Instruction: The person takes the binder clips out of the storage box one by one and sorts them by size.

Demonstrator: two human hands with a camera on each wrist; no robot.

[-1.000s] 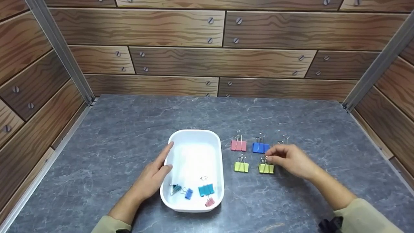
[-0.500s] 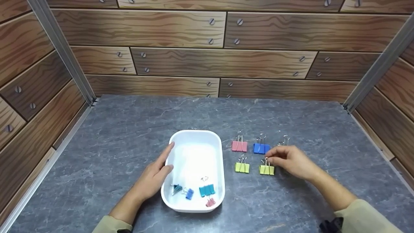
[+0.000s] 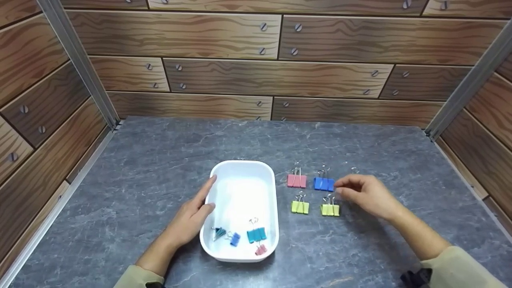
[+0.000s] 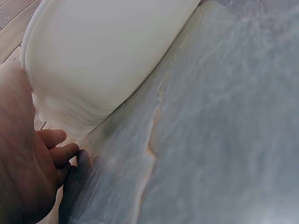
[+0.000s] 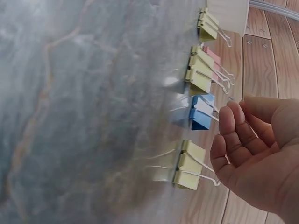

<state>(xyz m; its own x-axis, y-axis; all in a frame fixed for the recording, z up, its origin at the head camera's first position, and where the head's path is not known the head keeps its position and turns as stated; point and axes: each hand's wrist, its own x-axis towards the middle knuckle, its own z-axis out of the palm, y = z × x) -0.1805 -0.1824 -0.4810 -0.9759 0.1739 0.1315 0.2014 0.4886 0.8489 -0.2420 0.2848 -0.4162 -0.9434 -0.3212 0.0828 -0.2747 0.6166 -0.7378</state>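
Note:
My left hand lies along the left side of a white tray, index finger and thumb touching its rim; the left wrist view shows the other fingers by the outer wall. Inside the tray are two teal binder clips, a small blue one and a small pink one. My right hand hovers with loosely bent fingers and holds nothing, just right of a blue binder clip. Below it stands a yellow-green binder clip. Another yellow clip is mostly hidden behind this hand in the head view.
A pink binder clip and another yellow-green clip stand between the tray and the blue clip. The grey marbled table is bounded by wood-patterned walls at the back and sides.
My right hand has let go of the yellow-green binder clip's handles and moved slightly up and right. The left hand stays on the tray.

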